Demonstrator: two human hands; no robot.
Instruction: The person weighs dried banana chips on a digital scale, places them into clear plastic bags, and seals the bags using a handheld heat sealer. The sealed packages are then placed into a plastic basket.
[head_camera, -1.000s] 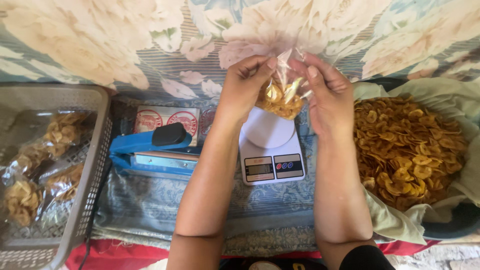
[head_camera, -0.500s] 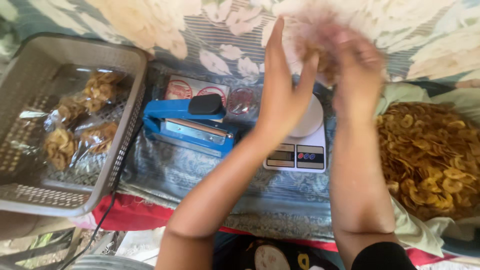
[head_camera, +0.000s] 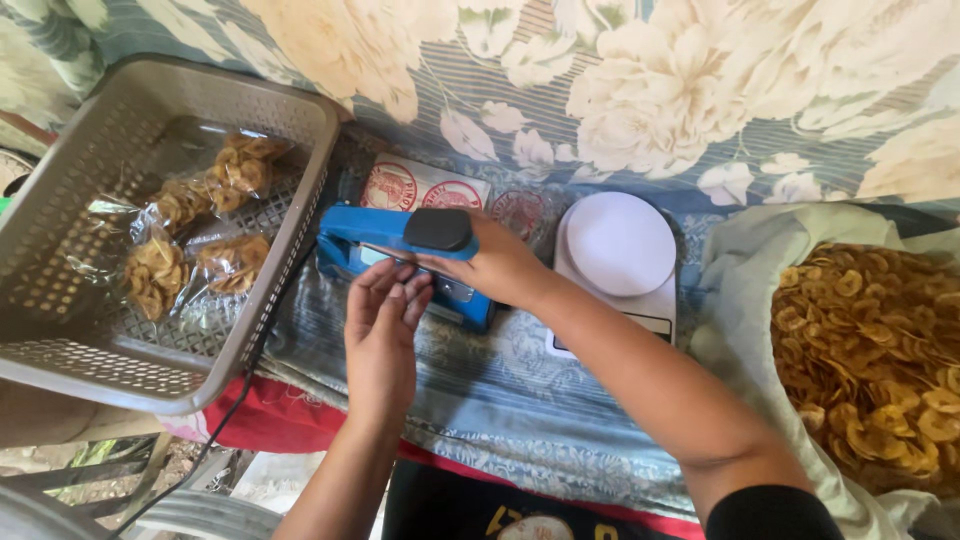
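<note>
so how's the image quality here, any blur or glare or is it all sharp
Head view: mostly sharp, in soft, even daylight with no hard shadows. The left hand and right hand at the blue heat sealer show crisp edges, with no motion blur. Mild glare on the clear chip bags in the grey basket. The white scale is bright, nearly washed out. Straight edges bow slightly toward the corners.

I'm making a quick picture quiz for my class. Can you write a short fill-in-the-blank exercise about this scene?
1. The right hand rests on a heat sealer whose colour is ____.
2. The sealed bags of chips lie inside a grey ____.
3. The round plate of the kitchen scale is ____ in colour.
4. The left hand lies at the sealer's ____ edge.

Missing words: blue; basket; white; front
</note>
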